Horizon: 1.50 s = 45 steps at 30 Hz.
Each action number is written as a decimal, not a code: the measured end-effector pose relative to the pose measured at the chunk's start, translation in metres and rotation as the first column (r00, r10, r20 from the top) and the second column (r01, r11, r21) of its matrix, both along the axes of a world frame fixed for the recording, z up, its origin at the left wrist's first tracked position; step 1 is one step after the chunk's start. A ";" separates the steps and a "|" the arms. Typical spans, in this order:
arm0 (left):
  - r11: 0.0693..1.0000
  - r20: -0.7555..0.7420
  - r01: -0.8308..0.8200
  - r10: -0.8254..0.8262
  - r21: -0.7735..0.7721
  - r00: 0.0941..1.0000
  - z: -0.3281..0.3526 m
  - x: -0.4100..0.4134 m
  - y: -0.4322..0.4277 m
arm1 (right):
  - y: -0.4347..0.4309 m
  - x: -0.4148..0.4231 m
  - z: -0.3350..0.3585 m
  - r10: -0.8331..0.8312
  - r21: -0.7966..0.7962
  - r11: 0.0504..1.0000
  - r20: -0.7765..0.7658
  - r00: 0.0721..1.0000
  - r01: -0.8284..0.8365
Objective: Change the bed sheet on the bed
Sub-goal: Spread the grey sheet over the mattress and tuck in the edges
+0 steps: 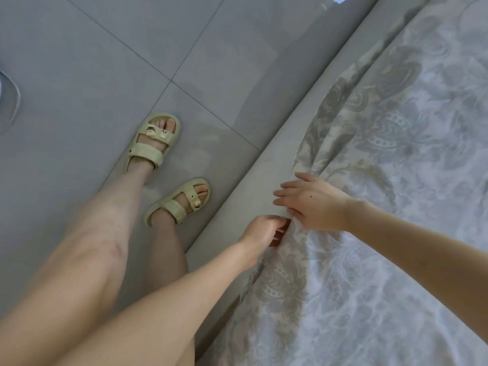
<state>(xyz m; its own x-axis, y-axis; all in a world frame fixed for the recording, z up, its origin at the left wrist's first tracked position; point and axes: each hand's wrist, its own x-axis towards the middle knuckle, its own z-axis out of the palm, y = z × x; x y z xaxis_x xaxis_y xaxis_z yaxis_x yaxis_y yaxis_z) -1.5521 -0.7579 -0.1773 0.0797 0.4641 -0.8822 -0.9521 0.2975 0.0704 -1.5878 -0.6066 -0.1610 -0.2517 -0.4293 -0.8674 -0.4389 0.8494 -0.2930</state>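
Paisley-printed bed sheet [396, 180] lying on the bed [266, 146], judged light, limp and easily bunched: my left hand [265, 229] pinches its gathered edge, my right hand [314, 204] rests open-fingered just beside, where I would grip.

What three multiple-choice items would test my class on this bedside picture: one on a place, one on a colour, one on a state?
1. Where do the person's feet stand relative to the bed?
A. on it
B. on the tiled floor beside it
C. on a rug

2. The sandals are:
A. black
B. pale yellow-green
C. red

3. The left hand:
A. hangs idle
B. lies flat on the floor
C. pinches the edge of the patterned sheet

Key:
1 B, both sandals rest on grey tiles next to the bed's side.
2 B, straps and soles show that pale tint.
3 C, it is curled on the sheet's edge at the bed's side.
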 end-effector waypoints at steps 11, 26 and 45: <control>0.989 -0.159 0.139 -0.130 0.052 0.979 0.016 0.025 0.004 | 0.036 0.031 0.037 0.006 -0.068 0.997 -0.200 0.980 -0.020; 0.953 0.124 0.050 -0.091 0.300 0.988 0.053 0.063 0.029 | 0.021 0.005 0.075 0.026 0.095 0.994 0.332 0.943 -0.061; 0.908 0.287 0.154 -0.278 0.389 0.917 -0.004 0.061 0.044 | 0.050 -0.059 0.041 -0.198 0.723 0.675 0.371 0.907 -0.148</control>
